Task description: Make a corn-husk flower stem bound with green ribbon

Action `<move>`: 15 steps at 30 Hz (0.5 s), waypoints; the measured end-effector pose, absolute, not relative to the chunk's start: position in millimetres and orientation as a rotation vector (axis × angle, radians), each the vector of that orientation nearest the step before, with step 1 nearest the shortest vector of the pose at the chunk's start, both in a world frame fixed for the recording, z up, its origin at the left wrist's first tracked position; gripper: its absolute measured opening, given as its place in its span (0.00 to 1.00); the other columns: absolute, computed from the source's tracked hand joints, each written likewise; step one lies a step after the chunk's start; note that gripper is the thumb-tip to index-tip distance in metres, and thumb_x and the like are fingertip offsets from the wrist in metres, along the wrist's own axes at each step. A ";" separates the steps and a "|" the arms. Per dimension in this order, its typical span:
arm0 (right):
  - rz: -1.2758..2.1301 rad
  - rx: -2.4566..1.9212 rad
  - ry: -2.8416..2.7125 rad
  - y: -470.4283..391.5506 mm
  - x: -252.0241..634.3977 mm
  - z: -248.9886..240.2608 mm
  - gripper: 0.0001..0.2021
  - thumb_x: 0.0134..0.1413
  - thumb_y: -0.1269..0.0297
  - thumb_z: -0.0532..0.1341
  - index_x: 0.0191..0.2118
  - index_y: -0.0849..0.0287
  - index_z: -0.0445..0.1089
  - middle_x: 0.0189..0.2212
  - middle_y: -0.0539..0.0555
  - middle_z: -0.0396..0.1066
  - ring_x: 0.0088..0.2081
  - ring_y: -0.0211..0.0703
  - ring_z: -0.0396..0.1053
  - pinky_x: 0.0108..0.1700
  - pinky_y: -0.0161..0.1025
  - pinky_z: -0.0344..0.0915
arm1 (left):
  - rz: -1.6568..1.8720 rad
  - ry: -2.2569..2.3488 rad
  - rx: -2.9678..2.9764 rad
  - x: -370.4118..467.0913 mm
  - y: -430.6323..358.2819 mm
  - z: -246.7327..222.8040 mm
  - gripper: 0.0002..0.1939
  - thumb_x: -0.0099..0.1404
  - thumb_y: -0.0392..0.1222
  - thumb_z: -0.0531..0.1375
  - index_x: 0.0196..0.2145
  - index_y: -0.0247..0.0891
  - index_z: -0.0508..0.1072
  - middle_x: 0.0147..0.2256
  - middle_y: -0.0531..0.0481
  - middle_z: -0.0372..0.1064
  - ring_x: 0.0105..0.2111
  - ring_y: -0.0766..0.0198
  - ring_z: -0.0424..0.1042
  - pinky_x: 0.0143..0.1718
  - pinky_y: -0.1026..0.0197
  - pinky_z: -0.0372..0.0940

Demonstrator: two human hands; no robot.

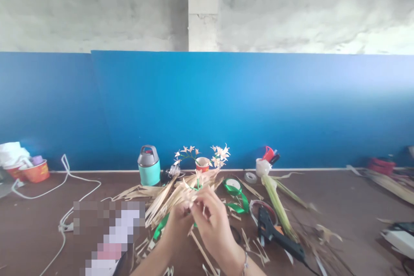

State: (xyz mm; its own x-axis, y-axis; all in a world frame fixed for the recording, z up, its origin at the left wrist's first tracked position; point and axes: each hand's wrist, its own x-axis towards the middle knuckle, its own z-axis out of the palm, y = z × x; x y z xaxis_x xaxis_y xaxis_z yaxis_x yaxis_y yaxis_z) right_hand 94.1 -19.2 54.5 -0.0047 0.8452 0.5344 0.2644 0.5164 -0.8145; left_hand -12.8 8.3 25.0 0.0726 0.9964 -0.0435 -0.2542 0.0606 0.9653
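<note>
Left hand (179,222) and right hand (211,220), both pinching one straw flower (190,194) between fingertips, above scattered straw strips (161,200)

pixelated patch (110,233): contents unreadable | forearms cut off | fingers (197,200): grip unclear

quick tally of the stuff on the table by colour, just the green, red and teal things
Green: 2, ribbon roll and stalk bundle
Red: 3, flower cup, bowl, tray
Teal: 1, flask
Total: 6
</note>
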 end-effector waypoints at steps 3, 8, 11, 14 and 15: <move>0.711 -0.960 -1.234 -16.1 102.3 63.4 0.10 0.56 0.59 0.57 0.28 0.58 0.64 0.20 0.47 0.61 0.21 0.35 0.57 0.22 0.32 0.55 | 1.139 0.932 1.001 -15.4 8.4 27.6 0.11 0.46 0.44 0.66 0.21 0.34 0.72 0.16 0.55 0.64 0.12 0.77 0.46 0.15 0.69 0.38; 0.900 -0.909 -0.923 -5.7 116.8 73.3 0.14 0.50 0.52 0.62 0.28 0.58 0.63 0.19 0.45 0.61 0.17 0.31 0.54 0.19 0.29 0.52 | 1.148 0.915 0.830 -19.0 7.4 32.2 0.14 0.45 0.44 0.67 0.29 0.34 0.74 0.20 0.53 0.68 0.14 0.78 0.51 0.15 0.72 0.38; 0.987 -0.932 -0.912 -1.0 119.5 71.5 0.13 0.45 0.56 0.65 0.27 0.58 0.63 0.19 0.45 0.63 0.19 0.31 0.57 0.21 0.29 0.54 | 1.172 0.920 0.795 -19.4 7.0 33.6 0.15 0.46 0.45 0.68 0.30 0.34 0.74 0.20 0.54 0.67 0.15 0.78 0.53 0.16 0.72 0.40; 1.126 -1.105 -1.085 1.3 118.5 66.7 0.13 0.43 0.57 0.65 0.22 0.60 0.64 0.13 0.44 0.58 0.16 0.32 0.55 0.19 0.31 0.51 | 1.195 0.892 0.853 -18.4 5.5 37.0 0.14 0.47 0.46 0.67 0.28 0.35 0.74 0.19 0.56 0.65 0.13 0.78 0.50 0.14 0.71 0.38; 1.158 -1.163 -1.137 1.9 117.9 64.9 0.13 0.42 0.57 0.64 0.21 0.60 0.64 0.12 0.44 0.57 0.15 0.31 0.53 0.18 0.31 0.50 | 1.201 0.890 0.883 -17.8 4.6 38.4 0.13 0.47 0.46 0.67 0.28 0.35 0.73 0.18 0.57 0.64 0.12 0.78 0.50 0.14 0.71 0.37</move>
State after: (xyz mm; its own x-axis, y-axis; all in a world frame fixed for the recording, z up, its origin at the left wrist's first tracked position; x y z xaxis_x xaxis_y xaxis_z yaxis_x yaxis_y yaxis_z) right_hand 117.9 1.9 64.9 0.0667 0.9969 0.0414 -0.0595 0.0454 -0.9972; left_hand -17.8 4.6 38.4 0.1362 0.9860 -0.0957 -0.3786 0.1411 0.9147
